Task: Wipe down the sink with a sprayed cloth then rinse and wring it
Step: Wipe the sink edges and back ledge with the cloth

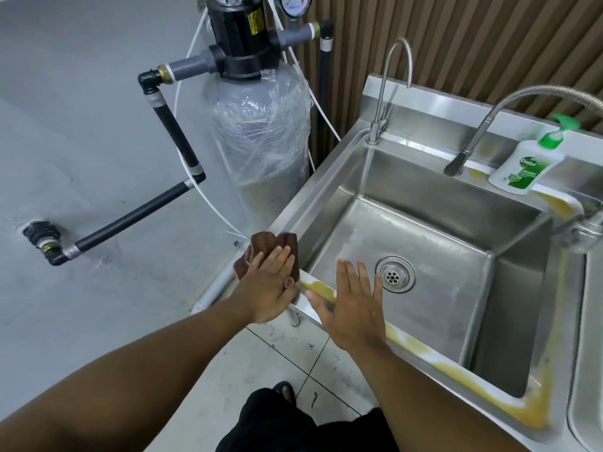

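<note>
While the left hand lies flat, fingers straight, on the brown cloth at the nine-o'clock rim corner of the sink, the right hand is spread open over the stained front rim, with the drain at its two o'clock.

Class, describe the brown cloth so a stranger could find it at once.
Start at the stainless steel sink basin. Go to its near-left corner rim, where the left hand presses flat on a crumpled brown cloth. It is the only fabric thing among bare metal.
</note>
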Motion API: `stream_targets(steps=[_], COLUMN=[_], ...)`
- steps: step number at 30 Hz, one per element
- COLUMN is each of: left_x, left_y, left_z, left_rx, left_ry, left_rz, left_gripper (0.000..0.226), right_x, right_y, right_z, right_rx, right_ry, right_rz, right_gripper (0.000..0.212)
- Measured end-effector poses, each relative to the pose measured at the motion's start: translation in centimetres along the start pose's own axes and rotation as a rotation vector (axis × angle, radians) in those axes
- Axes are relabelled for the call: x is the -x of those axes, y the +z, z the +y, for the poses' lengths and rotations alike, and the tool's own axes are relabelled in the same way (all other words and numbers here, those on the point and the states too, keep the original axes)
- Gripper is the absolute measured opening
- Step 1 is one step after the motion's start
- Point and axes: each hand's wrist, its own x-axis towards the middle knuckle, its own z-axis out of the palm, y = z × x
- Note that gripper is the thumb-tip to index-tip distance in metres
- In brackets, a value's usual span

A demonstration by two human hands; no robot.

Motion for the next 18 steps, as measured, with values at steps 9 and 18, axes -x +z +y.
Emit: stream_targets(steps=[9,18], left_x=[0.7,-4.1], left_y=[-0.5,-1.0], left_z=[-0.9,-1.0], left_rx=[0.021,-0.065], left_ry=[0.013,-0.082], left_rz=[0.002,-0.005], left_gripper=[0.078,0.075], right_x=[-0.1,0.0], right_y=[-0.2,0.0], right_z=[-0.2,-0.1], right_rx=[-0.022,-0.015], right_ry=[0.012,0.032], right_rz=[0.005,0.015], right_gripper=[0.096,0.096])
